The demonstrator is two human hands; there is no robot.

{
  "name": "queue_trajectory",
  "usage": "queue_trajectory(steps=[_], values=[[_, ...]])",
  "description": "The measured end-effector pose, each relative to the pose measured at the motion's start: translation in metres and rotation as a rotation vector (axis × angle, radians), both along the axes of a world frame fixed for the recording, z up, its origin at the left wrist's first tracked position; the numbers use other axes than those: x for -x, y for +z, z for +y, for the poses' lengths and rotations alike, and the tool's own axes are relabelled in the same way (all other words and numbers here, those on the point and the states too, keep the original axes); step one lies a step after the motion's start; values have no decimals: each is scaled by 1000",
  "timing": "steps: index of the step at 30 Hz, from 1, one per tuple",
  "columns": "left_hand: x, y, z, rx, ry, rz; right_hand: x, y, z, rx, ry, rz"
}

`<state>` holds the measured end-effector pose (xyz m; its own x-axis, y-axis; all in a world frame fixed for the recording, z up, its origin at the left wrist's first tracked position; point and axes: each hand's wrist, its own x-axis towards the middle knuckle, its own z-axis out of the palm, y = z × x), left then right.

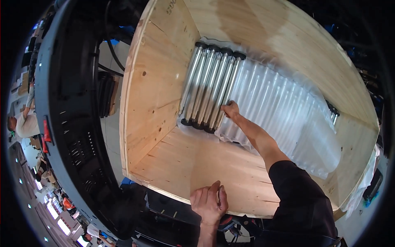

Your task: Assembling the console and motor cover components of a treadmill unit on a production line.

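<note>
Inside a large wooden crate point(149, 88), my right hand point(231, 110) reaches down with its fingers closed around the lower part of a shiny metal tube point(227, 90). This tube is the rightmost in a row of several metal tubes point(204, 84) with black round end caps. Directly right of it lies a clear ribbed plastic air-cushion sheet point(284, 109), touching or very near my hand. My left hand point(209, 201) is at the crate's near edge, fingers curled with the thumb beside them. What it holds, if anything, is hidden.
Tall crate walls surround the tubes. More black-capped tubes point(332, 110) show at the right end beneath the plastic. A big dark machine or panel point(78, 136) stands left of the crate, with a black cable point(111, 49) behind. Other people point(25, 123) are far left.
</note>
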<state>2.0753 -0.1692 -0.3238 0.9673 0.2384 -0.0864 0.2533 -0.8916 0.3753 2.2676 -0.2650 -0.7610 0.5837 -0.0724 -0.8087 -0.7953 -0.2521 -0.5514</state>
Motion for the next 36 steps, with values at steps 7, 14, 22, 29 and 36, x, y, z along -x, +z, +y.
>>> queue_trajectory(steps=[7, 14, 22, 29, 36], values=[[7, 4, 1, -15, 72, -8, 4, 131, -17, -687, -406, 244], [-1, 8, -9, 44, 53, -211, 2, 182, -105, -392, -63, -71], [61, 70, -55, 1009, 423, -503, 162, 506, -205, -279, 790, -203], [238, 232, -96, 1591, 565, -1219, 332, 610, -199, -465, 1223, -58], [436, 283, -112, 1016, 811, -1161, 414, 558, -90, -842, 1745, -264]])
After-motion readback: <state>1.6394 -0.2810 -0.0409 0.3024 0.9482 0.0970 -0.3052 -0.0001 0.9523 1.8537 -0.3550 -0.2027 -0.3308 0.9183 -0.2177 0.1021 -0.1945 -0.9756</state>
